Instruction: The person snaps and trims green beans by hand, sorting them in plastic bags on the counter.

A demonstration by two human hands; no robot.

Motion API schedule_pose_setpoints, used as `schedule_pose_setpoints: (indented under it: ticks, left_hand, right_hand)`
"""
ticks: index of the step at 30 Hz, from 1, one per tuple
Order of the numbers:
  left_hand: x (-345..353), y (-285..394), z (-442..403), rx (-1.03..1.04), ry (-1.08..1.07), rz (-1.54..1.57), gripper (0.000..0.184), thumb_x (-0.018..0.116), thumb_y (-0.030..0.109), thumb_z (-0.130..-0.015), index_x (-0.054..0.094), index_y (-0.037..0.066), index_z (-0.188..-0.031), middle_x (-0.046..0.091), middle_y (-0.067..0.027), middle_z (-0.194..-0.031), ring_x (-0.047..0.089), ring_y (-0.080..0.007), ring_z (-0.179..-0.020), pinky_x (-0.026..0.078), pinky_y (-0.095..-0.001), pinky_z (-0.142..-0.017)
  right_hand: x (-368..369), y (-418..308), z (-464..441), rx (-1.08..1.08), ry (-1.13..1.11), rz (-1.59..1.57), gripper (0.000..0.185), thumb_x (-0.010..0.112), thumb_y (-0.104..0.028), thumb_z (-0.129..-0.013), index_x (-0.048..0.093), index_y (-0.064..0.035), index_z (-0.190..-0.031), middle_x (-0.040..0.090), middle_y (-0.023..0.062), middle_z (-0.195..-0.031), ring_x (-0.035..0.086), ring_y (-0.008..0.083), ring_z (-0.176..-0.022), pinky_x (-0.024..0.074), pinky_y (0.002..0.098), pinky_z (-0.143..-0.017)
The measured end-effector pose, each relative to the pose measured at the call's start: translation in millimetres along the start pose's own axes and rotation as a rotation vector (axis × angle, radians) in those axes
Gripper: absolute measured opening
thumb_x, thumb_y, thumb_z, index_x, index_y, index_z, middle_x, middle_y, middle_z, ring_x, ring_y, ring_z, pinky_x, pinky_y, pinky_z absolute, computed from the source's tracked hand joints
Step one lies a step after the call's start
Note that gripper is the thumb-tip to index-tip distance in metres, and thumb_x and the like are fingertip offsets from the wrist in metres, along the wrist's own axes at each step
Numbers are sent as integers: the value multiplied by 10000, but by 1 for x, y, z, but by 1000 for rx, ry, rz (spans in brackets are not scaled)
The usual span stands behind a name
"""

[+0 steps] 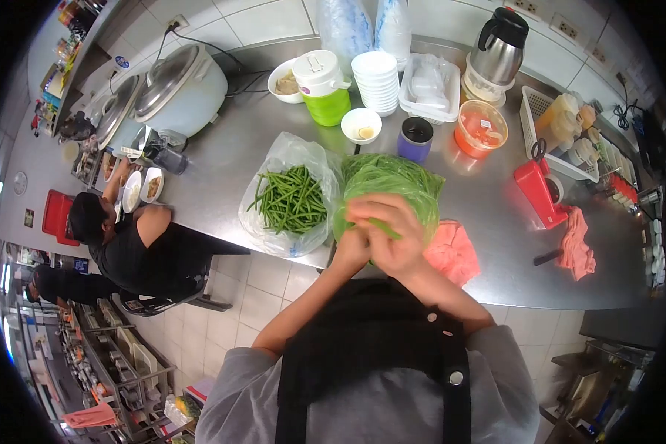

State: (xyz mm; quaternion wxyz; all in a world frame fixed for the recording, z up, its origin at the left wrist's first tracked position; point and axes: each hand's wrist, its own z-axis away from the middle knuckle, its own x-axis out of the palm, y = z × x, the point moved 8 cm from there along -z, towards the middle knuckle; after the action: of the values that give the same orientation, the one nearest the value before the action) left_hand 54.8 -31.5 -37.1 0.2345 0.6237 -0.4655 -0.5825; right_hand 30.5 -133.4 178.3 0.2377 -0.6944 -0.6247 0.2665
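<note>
My two hands meet over a clear plastic bag of green beans (414, 177), long and uncut, at the counter's front edge. My right hand (401, 235) is curled closed, and a green bean (383, 227) shows between its thumb and fingers. Against it my left hand (352, 248) is closed too; its fingertips are partly covered by the right hand, so what they hold is hidden. Just to the left, an open plastic bag (263, 214) holds a heap of short green bean pieces (292, 200).
A pink cloth (451, 253) lies right of my hands. Behind stand a purple cup (415, 139), a small white bowl (361, 127), an orange tub (481, 127) and a green-and-white container (322, 87). A seated person (137, 237) eats at the left; a red holder (538, 194) stands right.
</note>
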Motion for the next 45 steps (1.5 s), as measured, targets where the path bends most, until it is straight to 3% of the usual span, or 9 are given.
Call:
schedule_pose_setpoints:
  ticks: [2,3,10,13,17,19,25,31,45]
  left_hand:
    - [14,-25,5,63,-11,-178,412,682,205,-830,568,9,-1173,678,-227,-919,671,-385,-832,514,-450,-721]
    - [4,-21,3,140,121,-129,461,666,232,-843,527,19,-1228,671,-243,-957,665,-403,-842,515,-465,-715]
    - [-43,-1,-5,-246,-136,-427,220,608,208,-904,684,12,-969,667,-237,-910,642,-413,-879,512,-475,-737]
    - [-41,9,-15,-40,-103,-163,164,611,137,-888,674,30,-997,675,-194,-913,642,-406,-876,514,-461,-769]
    - [-34,17,-15,-58,-184,-211,180,615,132,-885,666,51,-1037,675,-165,-976,642,-391,-901,516,-460,-772]
    - [-29,24,-20,1,-214,-238,190,612,102,-878,660,62,-1058,665,-141,-1029,636,-380,-926,517,-456,-781]
    - [-29,45,-29,124,-221,-230,201,604,58,-875,668,57,-1065,651,-152,-1044,621,-365,-943,502,-417,-804]
    - [-52,76,-38,303,-57,-321,205,622,79,-860,671,40,-1055,651,-169,-996,625,-371,-904,506,-441,-796]
    - [-46,47,-30,162,-200,-346,165,660,76,-823,667,5,-971,652,-178,-880,638,-353,-825,515,-411,-734]
  right_hand:
    - [29,2,-8,-70,-70,-65,234,585,38,-877,648,33,-1102,642,168,-1074,646,259,-962,556,319,-785]
    - [51,38,-1,190,-129,-101,263,596,26,-873,641,36,-1132,642,180,-1082,643,253,-991,554,320,-793]
    - [19,119,64,904,-932,172,170,659,-116,-858,684,17,-962,701,144,-834,683,312,-919,534,373,-766]
    - [-5,160,125,619,-718,784,192,695,-104,-786,580,17,-882,646,246,-1034,666,389,-912,527,467,-755]
    - [-20,169,150,896,-651,797,308,705,-89,-773,536,33,-1000,610,274,-1135,660,403,-938,530,472,-774]
    - [-21,169,156,856,-696,820,481,720,-123,-760,480,21,-1151,646,277,-993,654,410,-930,513,479,-798]
    - [-26,160,145,831,-715,901,371,663,-77,-731,594,-11,-1089,680,229,-829,657,376,-916,505,475,-795]
    - [-43,120,99,602,-481,680,340,616,-20,-765,682,-51,-1097,681,208,-969,646,373,-920,479,468,-848]
    - [-31,115,106,484,-590,751,433,661,-45,-790,652,-107,-1219,663,135,-952,605,335,-962,446,455,-826]
